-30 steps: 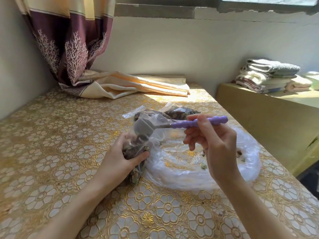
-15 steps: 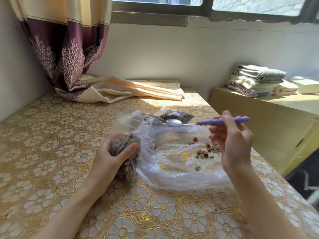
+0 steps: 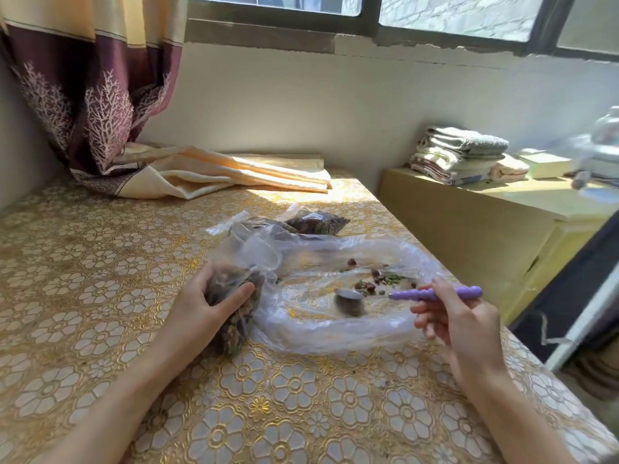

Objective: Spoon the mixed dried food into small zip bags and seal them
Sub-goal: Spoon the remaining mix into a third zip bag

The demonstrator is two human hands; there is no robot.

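Mid-table, the left hand (image 3: 204, 304) grips a small zip bag (image 3: 234, 296) stuffed with dark brown and green dried food, mouth open and pointing up-right, bottom resting on the table (image 3: 83, 262). Just right of it a large clear plastic bag (image 3: 335, 329) lies flattened, with a thin scatter of loose dried pieces (image 3: 378, 279) left on its far right part. The right hand (image 3: 459, 316) pinches the purple handle of a spoon (image 3: 395, 294), metal bowl low over the big bag, just near of the pieces. Two filled bags (image 3: 315, 222) lie just beyond. Table's right edge runs close past the right hand; wide open tablecloth to the left and near. Curtain (image 3: 100, 95) end and folded cloth (image 3: 234, 172) sit along the far edge.
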